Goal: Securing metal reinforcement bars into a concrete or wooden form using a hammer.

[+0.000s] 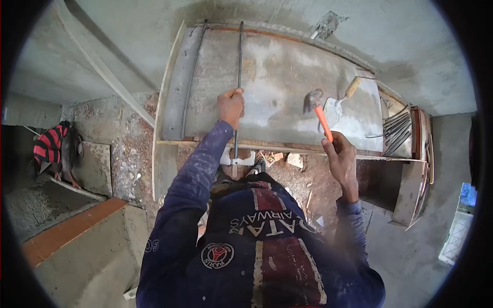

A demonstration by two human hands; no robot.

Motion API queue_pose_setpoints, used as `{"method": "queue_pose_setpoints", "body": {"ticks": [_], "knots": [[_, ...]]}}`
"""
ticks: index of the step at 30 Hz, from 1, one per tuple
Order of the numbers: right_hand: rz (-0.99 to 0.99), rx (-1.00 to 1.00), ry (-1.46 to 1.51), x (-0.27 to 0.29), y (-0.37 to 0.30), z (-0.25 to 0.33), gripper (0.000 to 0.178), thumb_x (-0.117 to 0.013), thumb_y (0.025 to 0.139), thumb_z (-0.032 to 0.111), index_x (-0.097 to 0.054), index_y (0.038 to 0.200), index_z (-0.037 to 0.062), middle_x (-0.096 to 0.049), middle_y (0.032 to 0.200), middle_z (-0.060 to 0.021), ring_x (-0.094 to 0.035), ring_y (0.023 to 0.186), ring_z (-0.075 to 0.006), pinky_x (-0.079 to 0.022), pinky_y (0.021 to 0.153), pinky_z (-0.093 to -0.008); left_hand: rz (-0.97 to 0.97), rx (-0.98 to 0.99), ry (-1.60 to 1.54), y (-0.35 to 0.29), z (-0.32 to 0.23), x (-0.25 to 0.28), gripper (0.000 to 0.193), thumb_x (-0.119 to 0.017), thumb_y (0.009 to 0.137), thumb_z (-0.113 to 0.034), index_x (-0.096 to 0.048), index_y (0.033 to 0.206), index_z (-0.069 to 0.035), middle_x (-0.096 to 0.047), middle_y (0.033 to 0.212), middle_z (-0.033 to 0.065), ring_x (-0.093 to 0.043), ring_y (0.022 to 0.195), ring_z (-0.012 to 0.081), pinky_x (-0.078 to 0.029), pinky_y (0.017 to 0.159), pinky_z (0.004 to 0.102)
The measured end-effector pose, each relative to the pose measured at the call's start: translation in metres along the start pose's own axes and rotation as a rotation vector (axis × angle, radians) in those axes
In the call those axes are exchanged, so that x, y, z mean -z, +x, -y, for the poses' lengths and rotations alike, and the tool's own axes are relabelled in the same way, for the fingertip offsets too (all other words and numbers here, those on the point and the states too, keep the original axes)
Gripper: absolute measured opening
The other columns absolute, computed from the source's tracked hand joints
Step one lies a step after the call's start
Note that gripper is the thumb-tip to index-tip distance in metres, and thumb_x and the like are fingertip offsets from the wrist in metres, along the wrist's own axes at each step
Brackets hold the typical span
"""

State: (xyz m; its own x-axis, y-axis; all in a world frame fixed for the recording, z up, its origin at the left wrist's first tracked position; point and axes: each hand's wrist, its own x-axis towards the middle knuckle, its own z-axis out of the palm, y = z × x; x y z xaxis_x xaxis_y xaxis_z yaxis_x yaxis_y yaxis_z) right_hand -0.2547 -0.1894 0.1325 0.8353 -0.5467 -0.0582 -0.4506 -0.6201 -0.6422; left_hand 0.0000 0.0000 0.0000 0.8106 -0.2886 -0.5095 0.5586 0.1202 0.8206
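My left hand [231, 108] is closed around a thin dark steel rod [240, 56], which runs across a grey, cement-stained panel [287, 61] from its far edge past the near one. To its left, a second rod [193, 74] lies roughly parallel on the panel. In my right hand [342, 161], at the panel's near edge, is a hammer [322, 120] gripped low on its orange handle, its metal head raised over the panel. Just beyond the hammer a trowel [352, 87] with a wooden handle rests on the surface, its blade partly hidden by the hammer.
Several short rods [398, 131] are bunched at the panel's right end. Wooden boards [246, 143] edge the panel. Rubble [294, 160] lies by my feet. At far left another person [54, 146] bends over a long strip [77, 189]. A wet cement patch [328, 24] marks the far wall.
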Motion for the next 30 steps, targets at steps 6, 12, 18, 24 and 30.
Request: {"method": "queue_pose_setpoints", "body": {"ticks": [6,12,18,24,30], "knots": [[0.269,0.207,-0.183,-0.014,-0.007,0.033,0.027,-0.061,0.096,0.026,-0.054,0.107,0.0036,-0.059,0.07,-0.0211,-0.059,0.064,-0.0432,-0.045,0.061,-0.0495,0.042,0.004,-0.07,-0.005,-0.004,-0.001,0.023,-0.055,0.1,-0.015,-0.063,0.11,0.004,-0.05,0.067,-0.0012,-0.037,0.046,0.0066,-0.027,0.039,0.025],[0.391,0.455,-0.354,-0.03,-0.023,0.048,0.029,-0.063,0.094,0.031,-0.056,0.103,0.0043,-0.06,0.067,-0.0173,-0.063,0.064,-0.0384,-0.047,0.058,-0.048,0.081,0.01,-0.159,0.0,0.003,0.01,0.018,-0.055,0.1,-0.014,-0.064,0.103,0.002,-0.05,0.064,-0.0011,-0.037,0.044,0.0064,-0.026,0.038,0.0252],[0.588,0.718,-0.487,-0.044,-0.044,0.057,0.034,-0.063,0.091,0.04,-0.058,0.091,0.0071,-0.062,0.075,-0.0092,-0.066,0.062,-0.0276,-0.053,0.055,-0.0391,0.128,0.052,-0.196,0.0,0.002,0.007,0.021,-0.055,0.101,-0.016,-0.063,0.107,0.003,-0.05,0.068,-0.0004,-0.037,0.049,0.0063,-0.027,0.04,0.024],[0.645,0.837,-0.471,-0.065,-0.069,0.054,0.031,-0.064,0.09,0.038,-0.055,0.087,0.0087,-0.057,0.071,-0.0072,-0.065,0.063,-0.0254,-0.052,0.053,-0.0379,0.127,0.042,-0.207,0.001,0.001,0.006,0.022,-0.054,0.101,-0.016,-0.063,0.107,0.004,-0.05,0.069,0.0007,-0.037,0.049,0.0067,-0.028,0.04,0.0238],[0.568,0.824,-0.74,-0.074,-0.034,0.037,0.032,-0.054,0.097,0.038,-0.052,0.089,0.008,-0.058,0.072,-0.0081,-0.062,0.053,-0.0239,-0.048,0.041,-0.0385,0.143,0.06,-0.241,0.002,0.0,0.007,0.022,-0.055,0.101,-0.015,-0.062,0.107,0.005,-0.05,0.07,0.0011,-0.036,0.049,0.0065,-0.028,0.041,0.0233]]}}
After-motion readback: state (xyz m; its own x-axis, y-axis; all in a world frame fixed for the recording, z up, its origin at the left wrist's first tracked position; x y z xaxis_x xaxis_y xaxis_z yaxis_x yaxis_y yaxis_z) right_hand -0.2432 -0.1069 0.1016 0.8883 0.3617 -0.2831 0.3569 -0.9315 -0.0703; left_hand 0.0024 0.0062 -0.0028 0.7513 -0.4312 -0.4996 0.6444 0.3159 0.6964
